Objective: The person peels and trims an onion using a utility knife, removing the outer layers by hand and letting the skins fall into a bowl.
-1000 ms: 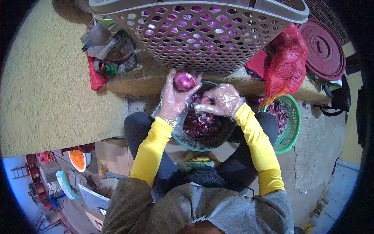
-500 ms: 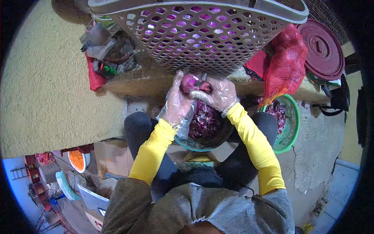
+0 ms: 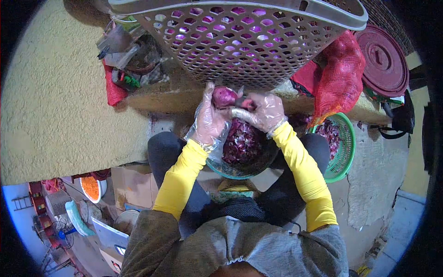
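Note:
My left hand [image 3: 210, 117], in a clear plastic glove, is closed round a red onion [image 3: 224, 97] with a smooth purple surface. Close beside it, my gloved right hand [image 3: 266, 111] has its fingers curled round a small reddish object [image 3: 249, 104], blurred and partly hidden by the fingers. Both hands are just in front of a large perforated basket [image 3: 240, 55] with purple onions showing through its holes. Below them, between my knees, a round basin [image 3: 237, 175] holds a heap of dark purple onion skins [image 3: 242, 143].
To the right stands a green basket [image 3: 351, 138] with more onion skins, beneath a full red mesh sack [image 3: 341, 74]. A maroon lid [image 3: 380, 60] lies behind the sack. Plastic bags [image 3: 121, 60] sit at the ledge's left. A white tub [image 3: 102, 189] with orange contents is at lower left.
My right hand has shifted slightly right, away from the onion, with the reddish object. More of the onion's surface shows in my left hand, which stays nearly in place.

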The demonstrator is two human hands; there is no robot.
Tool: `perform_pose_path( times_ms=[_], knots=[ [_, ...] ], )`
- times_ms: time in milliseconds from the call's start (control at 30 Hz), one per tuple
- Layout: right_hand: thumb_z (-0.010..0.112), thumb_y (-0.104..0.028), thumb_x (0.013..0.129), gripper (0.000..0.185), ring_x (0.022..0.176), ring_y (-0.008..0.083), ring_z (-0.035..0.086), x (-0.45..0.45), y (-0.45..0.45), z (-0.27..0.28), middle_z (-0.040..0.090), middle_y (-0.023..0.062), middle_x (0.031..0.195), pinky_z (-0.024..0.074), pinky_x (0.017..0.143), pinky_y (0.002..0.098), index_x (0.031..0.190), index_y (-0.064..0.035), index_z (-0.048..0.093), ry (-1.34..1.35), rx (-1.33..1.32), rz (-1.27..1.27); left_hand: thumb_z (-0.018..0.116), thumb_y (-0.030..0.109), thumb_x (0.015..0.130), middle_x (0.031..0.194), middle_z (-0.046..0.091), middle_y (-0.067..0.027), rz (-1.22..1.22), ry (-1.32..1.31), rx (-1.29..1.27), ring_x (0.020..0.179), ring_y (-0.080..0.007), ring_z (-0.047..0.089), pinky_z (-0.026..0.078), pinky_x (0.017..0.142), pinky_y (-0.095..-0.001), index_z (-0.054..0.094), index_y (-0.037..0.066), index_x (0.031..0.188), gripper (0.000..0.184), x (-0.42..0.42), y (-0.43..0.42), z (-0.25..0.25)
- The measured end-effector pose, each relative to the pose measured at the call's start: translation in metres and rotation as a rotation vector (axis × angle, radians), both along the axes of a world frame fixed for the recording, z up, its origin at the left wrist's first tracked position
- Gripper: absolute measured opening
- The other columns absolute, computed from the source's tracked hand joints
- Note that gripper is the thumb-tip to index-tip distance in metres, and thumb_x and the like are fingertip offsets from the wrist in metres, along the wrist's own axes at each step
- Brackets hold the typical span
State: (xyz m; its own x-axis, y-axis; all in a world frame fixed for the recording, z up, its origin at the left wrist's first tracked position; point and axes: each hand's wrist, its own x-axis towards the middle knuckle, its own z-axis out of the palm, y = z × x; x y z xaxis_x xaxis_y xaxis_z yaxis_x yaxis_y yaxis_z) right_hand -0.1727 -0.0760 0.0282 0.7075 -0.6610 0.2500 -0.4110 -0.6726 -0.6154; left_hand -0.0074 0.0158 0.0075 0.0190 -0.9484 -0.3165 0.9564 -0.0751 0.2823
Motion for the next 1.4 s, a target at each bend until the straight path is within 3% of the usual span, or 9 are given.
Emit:
perform_pose_path(
  times_ms=[100,333,567,733,900,967,1133,1300,1400],
  knots=[
    [0.073,-0.070,0.068,0.058,0.063,0.0334,0.067,0.004,-0.002,-0.003,0.066,0.0110,0.067,0.0518,0.058,0.0424,0.083,-0.0144,0.070,0.004,-0.071,-0.098,0.064,0.043,0.093,0.105,0.067,-0.0125,0.221,-0.085,0.070,0.095,-0.0272,0.065,0.057,0.084,-0.0386,0.059,0.003,0.114,0.046,-0.006,-0.004,-0.009],
    [0.073,-0.065,0.072,0.052,0.064,0.0352,0.066,0.006,0.000,-0.009,0.065,0.0125,0.066,0.0515,0.059,0.0430,0.080,-0.0142,0.070,-0.042,-0.024,-0.080,0.065,0.045,0.093,0.094,0.066,-0.0065,0.220,-0.146,0.058,0.087,-0.0206,0.064,0.054,0.083,-0.0381,0.063,0.007,0.102,0.039,-0.011,-0.006,-0.018],
    [0.074,-0.054,0.078,0.044,0.060,0.0353,0.065,0.006,0.003,-0.009,0.064,0.0129,0.063,0.0498,0.057,0.0419,0.077,-0.0100,0.071,0.011,0.108,-0.043,0.067,0.048,0.090,0.106,0.063,-0.0159,0.206,-0.127,0.064,0.099,-0.0289,0.063,0.054,0.093,-0.0438,0.056,0.002,0.115,0.054,-0.016,-0.006,-0.006],
    [0.063,-0.067,0.081,0.051,0.063,0.0337,0.066,0.002,-0.002,-0.014,0.066,0.0128,0.066,0.0525,0.061,0.0442,0.079,-0.0162,0.073,0.116,-0.007,0.067,0.067,0.052,0.088,0.107,0.063,-0.0159,0.128,-0.177,0.019,0.096,-0.0300,0.065,0.056,0.088,-0.0469,0.056,0.002,0.113,0.057,-0.011,-0.005,-0.010],
    [0.061,-0.068,0.081,0.052,0.063,0.0336,0.066,-0.005,-0.001,0.000,0.066,0.0142,0.066,0.0520,0.061,0.0446,0.081,-0.0174,0.072,0.150,-0.010,0.300,0.071,0.053,0.083,0.120,0.060,-0.0206,0.200,-0.207,0.142,0.112,-0.0380,0.061,0.051,0.099,-0.0536,0.050,-0.003,0.124,0.073,-0.006,-0.006,-0.008],
    [0.062,-0.069,0.080,0.052,0.064,0.0337,0.066,-0.006,-0.004,-0.001,0.066,0.0146,0.067,0.0517,0.062,0.0445,0.081,-0.0177,0.073,0.255,-0.029,0.417,0.068,0.051,0.087,0.114,0.061,-0.0167,0.207,-0.154,0.136,0.104,-0.0317,0.064,0.055,0.094,-0.0509,0.054,0.003,0.121,0.061,0.000,-0.008,-0.016],
    [0.075,-0.061,0.074,0.050,0.060,0.0343,0.064,-0.008,-0.003,0.006,0.062,0.0108,0.062,0.0489,0.058,0.0416,0.075,-0.0119,0.067,0.105,0.043,0.219,0.067,0.052,0.088,0.109,0.064,-0.0135,0.168,-0.257,0.123,0.101,-0.0277,0.065,0.054,0.094,-0.0503,0.055,0.005,0.120,0.058,0.004,-0.002,-0.002],
    [0.070,-0.068,0.073,0.057,0.069,0.0350,0.067,0.002,0.003,0.005,0.066,0.0136,0.071,0.0516,0.064,0.0430,0.087,-0.0130,0.070,-0.017,0.078,-0.070,0.064,0.047,0.092,0.105,0.066,-0.0099,0.218,-0.333,0.090,0.093,-0.0223,0.067,0.056,0.085,-0.0414,0.059,0.007,0.115,0.046,-0.010,-0.006,0.001],
    [0.070,-0.069,0.073,0.058,0.070,0.0355,0.066,0.003,0.003,0.003,0.066,0.0133,0.072,0.0511,0.064,0.0432,0.085,-0.0127,0.069,-0.021,0.104,-0.124,0.063,0.039,0.095,0.112,0.065,-0.0101,0.162,-0.309,0.087,0.102,-0.0230,0.064,0.053,0.093,-0.0401,0.059,0.006,0.120,0.041,-0.009,-0.005,-0.001]
  ],
)
